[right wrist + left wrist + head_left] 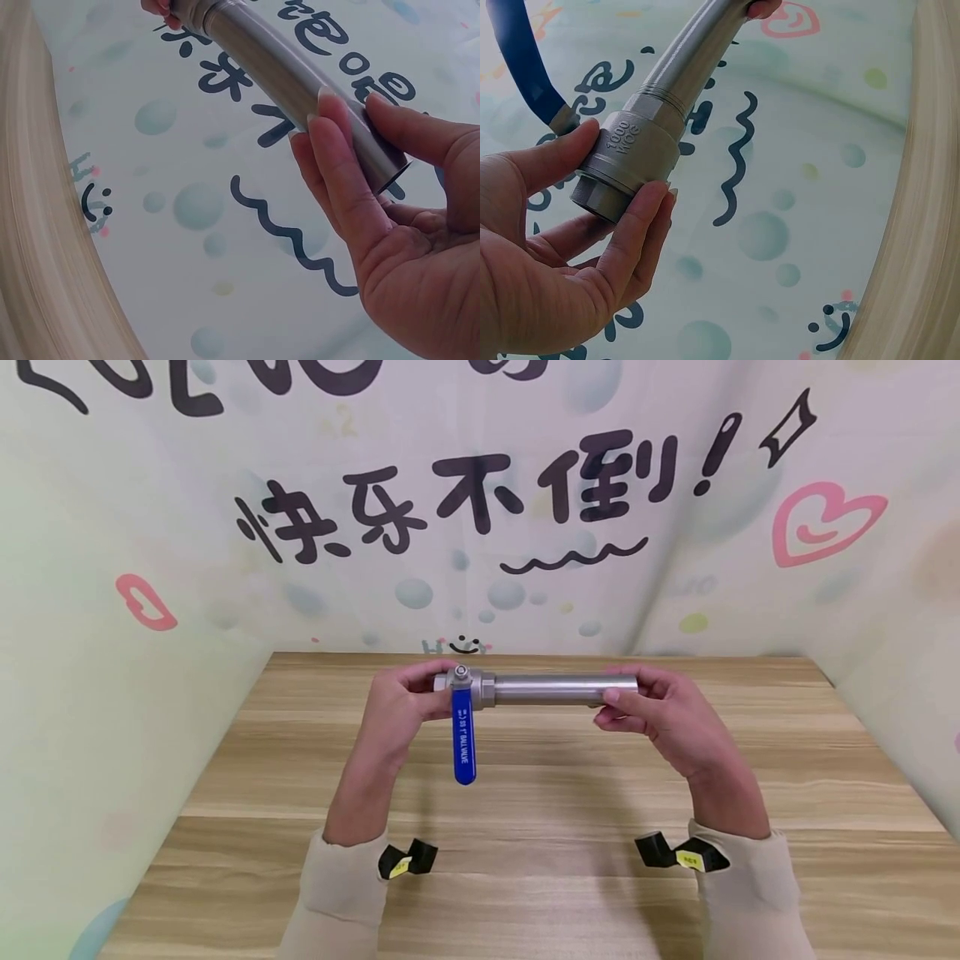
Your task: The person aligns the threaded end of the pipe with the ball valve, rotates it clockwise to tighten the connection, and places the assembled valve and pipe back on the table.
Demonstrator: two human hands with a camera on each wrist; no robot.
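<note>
Held level above the table is a ball valve [483,688] joined to a straight steel pipe [555,689]. My left hand [397,706] grips the valve body at the left end, thumb on one side and fingertips on the other. In the left wrist view the valve body [634,150] shows raised "1000 WOG" lettering. The valve's blue lever handle [464,739] points toward me, across the pipe's line. My right hand [667,714] pinches the pipe near its free right end. The right wrist view shows that pipe end [390,169] open, between thumb and fingers.
Beneath both hands lies a wood-grain table [525,827]. A pale printed cloth [420,610] with black lettering and hearts stands behind it and along the sides. Each sleeve cuff carries a small black wrist mount [408,860] with a yellow label.
</note>
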